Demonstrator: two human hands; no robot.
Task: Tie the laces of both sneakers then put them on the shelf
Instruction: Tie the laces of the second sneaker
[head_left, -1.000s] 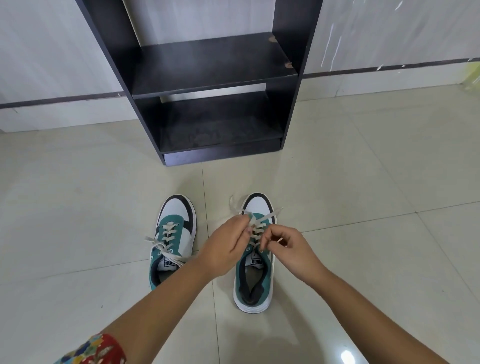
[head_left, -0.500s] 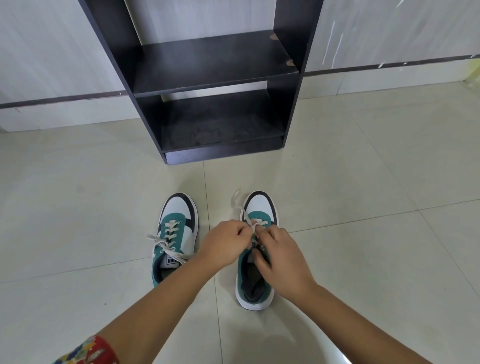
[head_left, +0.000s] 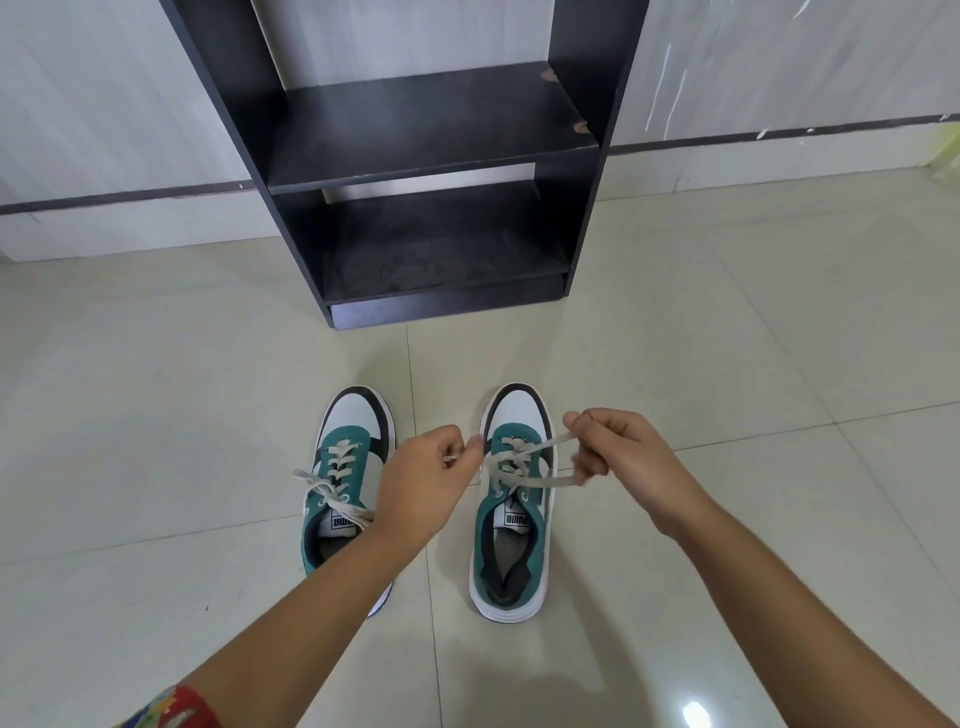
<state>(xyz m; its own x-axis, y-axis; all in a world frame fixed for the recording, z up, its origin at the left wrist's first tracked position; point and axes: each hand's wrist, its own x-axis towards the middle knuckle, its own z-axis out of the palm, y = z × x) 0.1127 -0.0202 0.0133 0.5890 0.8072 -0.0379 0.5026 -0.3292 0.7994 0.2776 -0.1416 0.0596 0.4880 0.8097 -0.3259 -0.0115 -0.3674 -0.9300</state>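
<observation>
While both teal-and-white sneakers sit side by side on the pale tiled floor (head_left: 727, 338), toes toward the dark shelf unit (head_left: 431, 135), the hands work the right sneaker (head_left: 511, 519). The left hand (head_left: 421, 483) pinches one end of its cream lace (head_left: 519, 462) between thumb and forefinger; the right hand (head_left: 618, 457) grips a loop of the same lace, fingers curled around it — the lace stretched between them. The left sneaker (head_left: 343, 467) lies partly under the left forearm, its lace loose.

The left forearm hid the heel of the teal-and-white left sneaker (head_left: 347, 467). The tall black wooden shelf (head_left: 426, 124) ran past the top edge, its upper part unseen.
</observation>
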